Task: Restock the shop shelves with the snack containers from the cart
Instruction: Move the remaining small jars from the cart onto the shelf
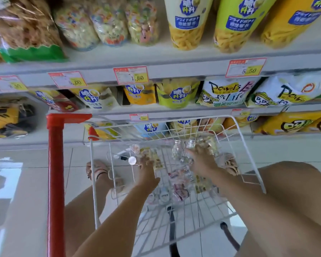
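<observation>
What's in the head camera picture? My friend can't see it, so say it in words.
A person's left hand and right hand reach down into a white wire shopping cart, among small clear snack jars with silver lids. The cart's red handle post stands at left, and white shop shelves packed with yellow and green snack bags rise behind.

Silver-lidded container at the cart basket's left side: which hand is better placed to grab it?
Left. The left hand is beside the silver-lidded container; the right hand is farther right, over the capped bottles.
</observation>
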The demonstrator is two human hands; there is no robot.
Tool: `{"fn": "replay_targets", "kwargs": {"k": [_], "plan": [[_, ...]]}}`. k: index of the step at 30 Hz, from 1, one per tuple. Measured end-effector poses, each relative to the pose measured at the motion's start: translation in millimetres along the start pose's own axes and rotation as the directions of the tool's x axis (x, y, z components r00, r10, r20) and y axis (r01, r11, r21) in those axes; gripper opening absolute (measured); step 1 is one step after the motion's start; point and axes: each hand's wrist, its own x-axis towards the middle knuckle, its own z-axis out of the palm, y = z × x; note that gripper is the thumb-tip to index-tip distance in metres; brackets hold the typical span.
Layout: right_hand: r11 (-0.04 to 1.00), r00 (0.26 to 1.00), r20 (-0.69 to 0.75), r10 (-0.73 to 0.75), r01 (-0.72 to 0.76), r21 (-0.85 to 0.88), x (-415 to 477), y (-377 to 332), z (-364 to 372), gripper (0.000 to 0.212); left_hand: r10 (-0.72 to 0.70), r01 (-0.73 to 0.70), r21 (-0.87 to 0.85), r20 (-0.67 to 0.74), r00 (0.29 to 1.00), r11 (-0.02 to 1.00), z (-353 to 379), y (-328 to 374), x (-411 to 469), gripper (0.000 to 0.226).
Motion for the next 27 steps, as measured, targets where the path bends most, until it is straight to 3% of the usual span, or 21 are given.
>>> {"fn": "replay_targets", "kwargs": {"k": [5,8,12,15,19,23,27], "plan": [[0.980,0.987,-0.160,0.022,-0.052,-0.190,-5,-13,10,0.066,-0.019,0.025,0.050,-0.115,0.993,0.998,18,-1,-6,0.052],[0.964,0.997,-0.051,-0.056,0.041,-0.262,-5,-23,12,0.055,0.037,-0.017,0.147,-0.128,0.991,0.989,31,1,-10,0.047],[0.946,0.966,0.115,-0.230,0.250,-0.206,-3,-23,16,0.075,0.100,-0.073,0.233,-0.106,0.989,0.970,43,0,-11,0.041],[0.831,0.938,0.167,-0.304,0.347,-0.435,-5,-22,28,0.069,0.120,-0.099,0.286,-0.057,0.991,0.953,39,-3,-9,0.040],[0.759,0.959,0.154,-0.236,0.281,-0.588,-10,-31,39,0.070,0.129,-0.120,0.209,-0.030,0.991,0.970,37,0,-10,0.047],[0.731,0.940,0.153,-0.304,0.333,-0.596,-10,-34,44,0.051,0.205,-0.202,0.073,-0.028,0.978,0.977,34,11,-7,0.056],[0.730,0.892,0.162,-0.421,0.439,-0.524,-8,-25,40,0.043,0.128,-0.111,-0.088,0.223,0.966,0.990,36,22,0,0.047]]}}
